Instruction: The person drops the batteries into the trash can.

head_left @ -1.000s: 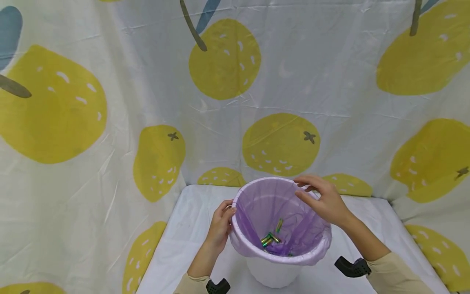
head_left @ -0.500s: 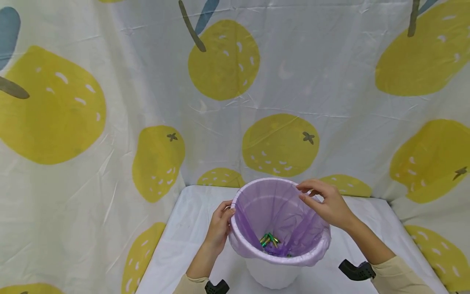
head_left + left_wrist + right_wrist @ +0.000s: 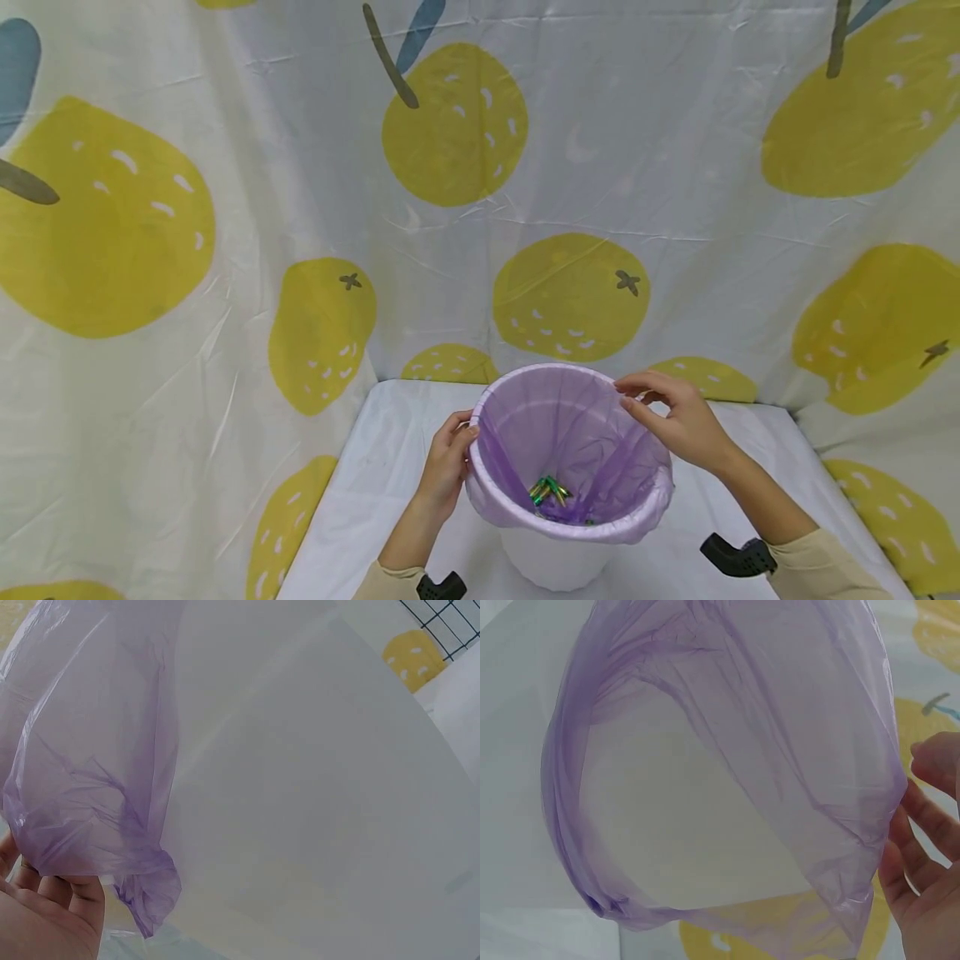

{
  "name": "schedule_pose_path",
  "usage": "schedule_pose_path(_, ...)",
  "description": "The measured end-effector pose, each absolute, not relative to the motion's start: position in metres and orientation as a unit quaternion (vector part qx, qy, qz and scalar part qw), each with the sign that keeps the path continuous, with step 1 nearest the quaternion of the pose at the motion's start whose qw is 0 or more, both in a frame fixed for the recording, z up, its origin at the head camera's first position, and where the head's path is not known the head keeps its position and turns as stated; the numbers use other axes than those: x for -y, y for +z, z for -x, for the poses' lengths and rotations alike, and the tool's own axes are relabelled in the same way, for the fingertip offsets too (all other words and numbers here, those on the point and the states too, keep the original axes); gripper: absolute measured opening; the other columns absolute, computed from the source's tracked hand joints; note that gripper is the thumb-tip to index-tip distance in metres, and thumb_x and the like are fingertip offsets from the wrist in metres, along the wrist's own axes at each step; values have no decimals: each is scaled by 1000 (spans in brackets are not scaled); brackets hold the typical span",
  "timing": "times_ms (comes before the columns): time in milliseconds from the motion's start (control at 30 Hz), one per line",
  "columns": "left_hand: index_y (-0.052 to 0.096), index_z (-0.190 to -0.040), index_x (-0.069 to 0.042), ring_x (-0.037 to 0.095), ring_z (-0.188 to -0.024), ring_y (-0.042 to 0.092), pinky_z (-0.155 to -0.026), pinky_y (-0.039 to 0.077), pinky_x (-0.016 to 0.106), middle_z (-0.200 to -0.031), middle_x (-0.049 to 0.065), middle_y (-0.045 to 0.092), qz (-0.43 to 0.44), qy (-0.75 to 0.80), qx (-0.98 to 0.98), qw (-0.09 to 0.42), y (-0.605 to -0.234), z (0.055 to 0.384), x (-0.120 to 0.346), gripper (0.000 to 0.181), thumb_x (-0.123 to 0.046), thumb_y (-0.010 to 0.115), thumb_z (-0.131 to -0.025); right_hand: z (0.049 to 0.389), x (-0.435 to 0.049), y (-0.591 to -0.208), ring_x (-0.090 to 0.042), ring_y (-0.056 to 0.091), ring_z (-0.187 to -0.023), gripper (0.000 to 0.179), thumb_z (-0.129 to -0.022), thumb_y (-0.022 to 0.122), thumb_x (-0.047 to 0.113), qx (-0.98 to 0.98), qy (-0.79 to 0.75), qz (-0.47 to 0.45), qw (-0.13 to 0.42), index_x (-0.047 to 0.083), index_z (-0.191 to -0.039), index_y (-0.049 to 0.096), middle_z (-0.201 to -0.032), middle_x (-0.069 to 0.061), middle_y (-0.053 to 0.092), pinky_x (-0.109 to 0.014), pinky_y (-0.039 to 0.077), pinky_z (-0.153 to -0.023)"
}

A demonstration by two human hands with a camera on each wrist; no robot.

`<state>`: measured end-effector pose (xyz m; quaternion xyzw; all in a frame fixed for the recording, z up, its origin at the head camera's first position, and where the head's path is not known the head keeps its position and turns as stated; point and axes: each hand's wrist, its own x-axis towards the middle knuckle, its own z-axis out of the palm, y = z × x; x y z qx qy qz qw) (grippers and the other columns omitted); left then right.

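Note:
A white trash can (image 3: 557,560) lined with a purple trash bag (image 3: 645,521) stands at the front of the white surface, its mouth facing up. The bag is folded over the rim and hangs down outside. Several green and gold batteries (image 3: 550,491) lie at the bottom inside the bag. My left hand (image 3: 444,462) grips the rim on the left, thumb on top. On the far right of the rim is my right hand (image 3: 678,417), its fingers loosely bent and fingertips right at the bag's edge. In the right wrist view, its fingers (image 3: 922,840) lie beside the bag's outer fold.
The white-covered table (image 3: 420,396) surrounds the can. A curtain (image 3: 697,142) with yellow fruit prints hangs behind and at both sides. A dark wire grid (image 3: 450,622) shows in the left wrist view. Both wrists carry black camera mounts (image 3: 738,557).
A battery seen above the pile a second ago no longer shows there. My right hand has moved slightly right and down along the rim; my left hand stays on the rim.

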<state>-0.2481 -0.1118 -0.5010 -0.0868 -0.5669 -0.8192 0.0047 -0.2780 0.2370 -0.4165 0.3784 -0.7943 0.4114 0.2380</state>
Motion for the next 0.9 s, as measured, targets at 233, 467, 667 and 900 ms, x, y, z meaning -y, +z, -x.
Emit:
schedule_pose_path(233, 54, -132, 8, 21, -88, 65, -74, 56, 31, -113, 14, 65, 86, -819, 567, 5, -501, 248, 112, 40, -16, 61, -102, 276, -242, -418, -9, 64, -94, 28, -86, 74, -11, 801, 422, -354, 237, 0, -112, 73, -103, -11, 72, -15, 52, -78)
schedule_pose_path(467, 53, -132, 8, 19, -87, 65, -73, 56, 31, -113, 13, 65, 87, -823, 561, 1, -502, 248, 112, 40, -16, 61, -101, 275, -253, -427, -8, 63, -94, 33, -84, 75, -14, 805, 426, -334, 241, 1, -114, 74, -105, -10, 72, -15, 51, -79)
schedule_pose_path(667, 52, -132, 10, 19, -87, 65, -74, 56, 31, -113, 13, 66, 87, -825, 559, 3, -503, 249, 112, 40, -14, 60, -101, 274, -264, -433, -4, 63, -95, 35, -84, 75, -14, 814, 423, -309, 250, 2, -115, 74, -105, -10, 73, -13, 50, -80)
schedule_pose_path(900, 52, -132, 11, 19, -88, 65, -74, 56, 31, -113, 14, 66, 90, -823, 561, 4, -503, 249, 112, 40, -13, 60, -102, 273, -277, -441, 1, 62, -95, 29, -86, 75, -12, 824, 417, -278, 263, -1, -113, 73, -102, -4, 73, -10, 48, -81)
